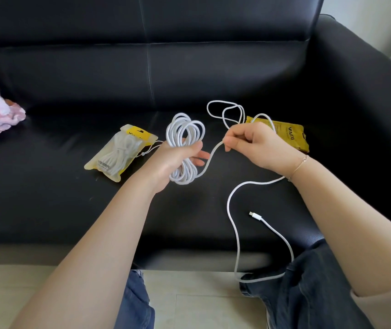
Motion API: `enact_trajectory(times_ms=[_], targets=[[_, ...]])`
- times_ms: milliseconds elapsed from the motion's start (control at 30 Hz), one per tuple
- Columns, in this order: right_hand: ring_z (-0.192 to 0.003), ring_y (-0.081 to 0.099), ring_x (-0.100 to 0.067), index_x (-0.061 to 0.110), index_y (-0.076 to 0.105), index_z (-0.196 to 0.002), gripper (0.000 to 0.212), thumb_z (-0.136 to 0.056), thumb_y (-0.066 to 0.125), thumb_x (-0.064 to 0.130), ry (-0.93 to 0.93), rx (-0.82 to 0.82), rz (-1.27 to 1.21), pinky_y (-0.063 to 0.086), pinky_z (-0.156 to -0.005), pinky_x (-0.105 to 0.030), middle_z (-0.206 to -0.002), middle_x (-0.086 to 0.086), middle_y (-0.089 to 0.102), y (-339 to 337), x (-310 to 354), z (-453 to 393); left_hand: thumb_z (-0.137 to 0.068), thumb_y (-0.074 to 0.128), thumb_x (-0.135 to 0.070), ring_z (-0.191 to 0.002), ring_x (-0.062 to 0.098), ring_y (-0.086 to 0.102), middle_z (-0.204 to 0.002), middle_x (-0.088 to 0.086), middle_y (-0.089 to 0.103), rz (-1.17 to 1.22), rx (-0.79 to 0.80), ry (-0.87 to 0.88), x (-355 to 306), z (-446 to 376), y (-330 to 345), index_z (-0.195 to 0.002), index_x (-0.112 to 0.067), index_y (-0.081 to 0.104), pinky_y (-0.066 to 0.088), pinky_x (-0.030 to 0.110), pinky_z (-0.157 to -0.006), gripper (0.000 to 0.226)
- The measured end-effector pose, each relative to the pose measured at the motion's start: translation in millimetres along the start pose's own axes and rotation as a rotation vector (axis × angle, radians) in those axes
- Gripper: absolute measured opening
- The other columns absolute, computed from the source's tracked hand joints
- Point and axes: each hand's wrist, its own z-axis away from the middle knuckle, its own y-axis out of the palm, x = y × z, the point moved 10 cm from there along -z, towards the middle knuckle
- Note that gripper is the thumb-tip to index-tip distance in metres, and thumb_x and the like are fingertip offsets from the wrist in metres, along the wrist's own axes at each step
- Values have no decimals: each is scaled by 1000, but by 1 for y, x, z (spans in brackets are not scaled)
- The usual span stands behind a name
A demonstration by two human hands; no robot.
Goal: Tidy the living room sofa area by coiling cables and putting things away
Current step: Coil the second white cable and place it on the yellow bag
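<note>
Two bare hands work one long white charging cable above the black leather sofa: the left hand has its fingers curled around the coiled loops, and at three o'clock of it the right hand pinches the loose strand.

The white cable was partly wound into a bundle of oval loops held upright above the sofa seat. Its loose remainder ran right, made small loops toward the seat's back edge, then trailed over the front edge and returned, the plug end lying flat near the front right. A yellow pouch holding another coiled white cable lay mid-seat; a second yellow pouch lay toward the right arm.
</note>
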Motion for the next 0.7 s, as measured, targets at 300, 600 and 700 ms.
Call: enact_trajectory(times_ms=[300,600,700], targets=[[-52,38,-8,13,65,-85,24,-99,52,27,-15,-80,-10,34,-51,-16,-64,-6,50,-6,1,0,-89,65,-43,-82,22,74,-88,4,75,174,72,-45,7,3,17,-96,-13,68,58,38,-83,31],[-57,45,-12,16,64,-85,23,-99,52,27,-43,-73,43,41,-59,-26,-67,-3,54,-5,1,-1,-91,64,-37,-98,18,73,-103,-1,76,140,190,-28,2,8,29,-111,-18,66,52,39,-94,27],[-50,39,-7,17,65,-84,23,-99,52,29,-22,-92,66,36,-54,-21,-60,6,47,-6,-2,-1,-91,64,-30,-87,13,74,-90,-4,77,187,200,-20,-2,13,35,-100,-17,68,58,28,-75,16]])
